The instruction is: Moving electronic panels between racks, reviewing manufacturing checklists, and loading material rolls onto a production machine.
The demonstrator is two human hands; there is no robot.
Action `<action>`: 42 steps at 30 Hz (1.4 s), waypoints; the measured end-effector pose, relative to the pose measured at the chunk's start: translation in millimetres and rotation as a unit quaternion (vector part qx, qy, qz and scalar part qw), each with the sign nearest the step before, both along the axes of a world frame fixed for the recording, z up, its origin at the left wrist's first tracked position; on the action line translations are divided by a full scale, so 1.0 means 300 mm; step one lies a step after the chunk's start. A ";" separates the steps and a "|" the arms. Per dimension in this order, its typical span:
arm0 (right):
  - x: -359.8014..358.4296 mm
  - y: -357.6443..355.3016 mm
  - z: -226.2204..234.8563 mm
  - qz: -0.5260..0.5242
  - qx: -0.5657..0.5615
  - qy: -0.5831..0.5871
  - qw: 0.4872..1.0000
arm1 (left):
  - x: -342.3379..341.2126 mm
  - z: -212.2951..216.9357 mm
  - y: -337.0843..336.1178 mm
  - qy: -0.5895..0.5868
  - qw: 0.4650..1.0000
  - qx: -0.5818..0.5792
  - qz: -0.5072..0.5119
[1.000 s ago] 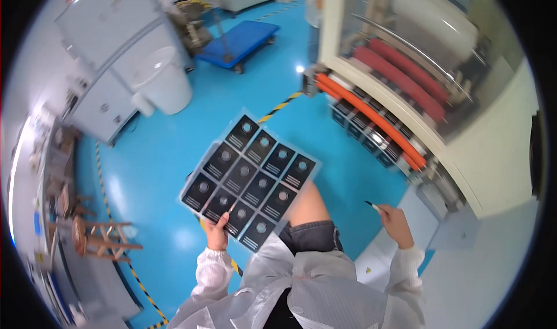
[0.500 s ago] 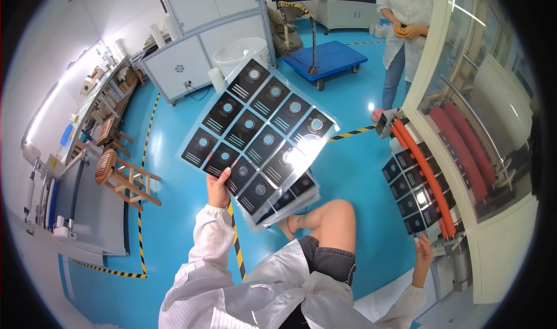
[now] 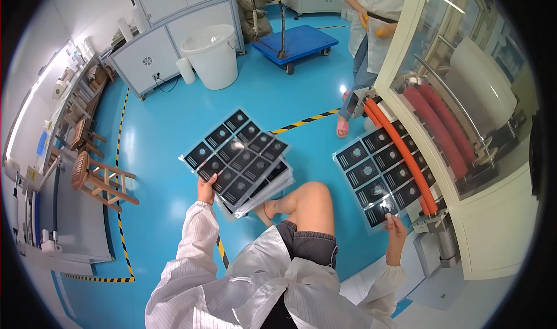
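Head view: stack of black-panelled sheets [image 3: 243,160] in left hand [image 3: 206,190], similar sheet [image 3: 366,175] at right hand [image 3: 396,230].
Found gripped along one edge in the left hand, with thumb on top: the stack, fanned unevenly in front of the bent leg [image 3: 313,207], above the blue floor [image 3: 156,155]. Noted with fingers closed in at the near corner of the other sheet: the right hand. Unable to tell whether firmly pinching or merely touching. Seen reaching out from beneath the orange rollers [image 3: 407,157]: that same sheet. Judged liable to slide loose: the lower, skewed sheets, owing to the one-edge hold and uneven layering. Judged at risk of creasing or tearing at the corner: the sheet at the rollers, if pulled askew.
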State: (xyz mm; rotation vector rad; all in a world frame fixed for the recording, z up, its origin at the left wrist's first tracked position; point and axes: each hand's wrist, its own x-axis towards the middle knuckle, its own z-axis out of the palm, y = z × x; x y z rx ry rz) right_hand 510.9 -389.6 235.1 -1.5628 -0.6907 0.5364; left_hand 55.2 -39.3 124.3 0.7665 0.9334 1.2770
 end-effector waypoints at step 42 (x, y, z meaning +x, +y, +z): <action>-0.172 0.004 0.022 0.032 -0.001 0.181 0.983 | 0.319 -0.161 0.157 0.615 0.716 0.166 -0.286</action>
